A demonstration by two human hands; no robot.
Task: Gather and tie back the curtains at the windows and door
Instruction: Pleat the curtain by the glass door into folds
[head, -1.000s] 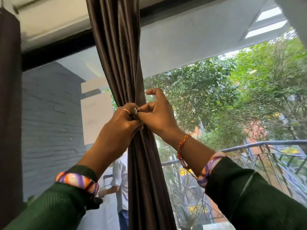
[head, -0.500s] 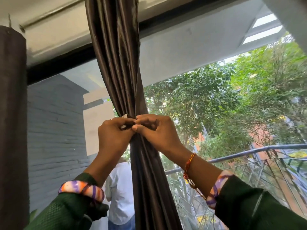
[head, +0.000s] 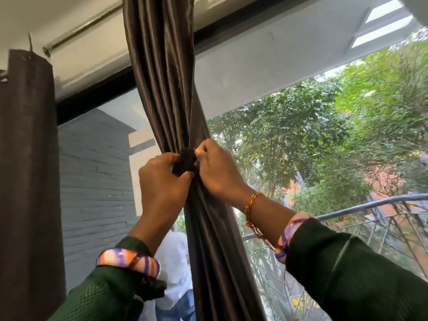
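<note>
A dark brown satin curtain [head: 162, 72] hangs gathered into a narrow bunch in front of the window. A dark tie band [head: 186, 158] wraps its waist. My left hand [head: 162, 181] grips the band from the left with curled fingers. From the right, my right hand [head: 216, 172] pinches the band's other end. The two hands nearly touch across the band, and how the ends join is hidden by my fingers.
A second brown curtain [head: 27, 172] hangs bunched at the far left from a metal rod [head: 85, 25]. Through the window glass [head: 301, 144] are trees, a grey brick wall [head: 95, 181], a railing [head: 370, 203] and a person in a white shirt [head: 173, 269].
The view has tilted up and the hands sit lower in frame. My hands have drawn slightly apart, and the dark tie band now shows between them.
</note>
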